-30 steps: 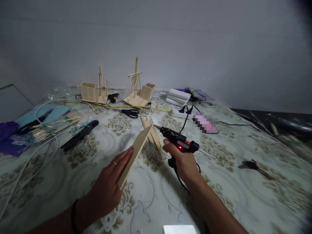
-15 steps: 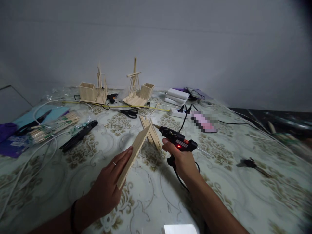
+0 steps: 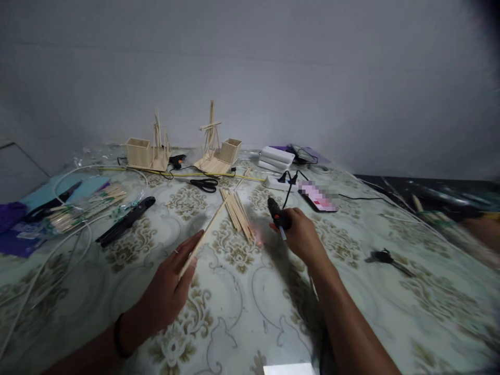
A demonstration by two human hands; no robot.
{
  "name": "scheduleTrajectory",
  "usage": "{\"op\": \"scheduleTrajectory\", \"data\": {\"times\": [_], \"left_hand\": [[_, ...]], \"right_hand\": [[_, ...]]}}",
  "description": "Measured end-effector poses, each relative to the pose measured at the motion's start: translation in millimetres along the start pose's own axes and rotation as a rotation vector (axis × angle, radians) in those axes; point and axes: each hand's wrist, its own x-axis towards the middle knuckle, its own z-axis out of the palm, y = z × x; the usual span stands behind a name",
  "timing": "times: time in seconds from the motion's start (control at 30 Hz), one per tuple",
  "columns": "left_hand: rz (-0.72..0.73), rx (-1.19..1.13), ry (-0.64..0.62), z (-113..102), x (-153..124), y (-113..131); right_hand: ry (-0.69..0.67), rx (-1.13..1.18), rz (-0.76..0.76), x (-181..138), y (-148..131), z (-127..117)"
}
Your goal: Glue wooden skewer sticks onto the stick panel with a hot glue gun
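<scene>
My left hand (image 3: 172, 278) is closed on a flat wooden stick panel (image 3: 208, 230), which is turned nearly edge-on to me. Fingers lie on its far face and the thumb on the near one. In my right hand (image 3: 300, 234) is a black hot glue gun (image 3: 278, 214), pointing away from me, with a clear glue stick out of its back end. A small red glow falls on the tablecloth beside it. Between the two hands a loose bundle of thin wooden sticks (image 3: 239, 216) lies on the cloth.
Two wooden stick models, a left one (image 3: 138, 153) and a right one (image 3: 230, 151), stand by the wall. Nearby lie scissors (image 3: 204, 185), a power strip (image 3: 279, 182), a phone (image 3: 318, 197), a black cutter-like tool (image 3: 127, 221) and bagged sticks (image 3: 89, 205). Another person's hand (image 3: 482, 232) shows far right.
The glue gun has swung from pointing left at the panel's tip to pointing away, apart from the panel. My left hand has turned the panel edge-on and moved slightly left.
</scene>
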Motion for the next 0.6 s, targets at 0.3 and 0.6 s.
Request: {"op": "scheduleTrajectory", "data": {"times": [0.3, 0.6], "left_hand": [[-0.257, -0.199, 0.111, -10.5, 18.0, -0.9], [-0.362, -0.194, 0.22, -19.4, 23.6, -7.8]], "right_hand": [[0.007, -0.043, 0.05, 6.9, 16.5, -12.3], [-0.273, -0.044, -0.082, -21.3, -66.3, 28.9]]}}
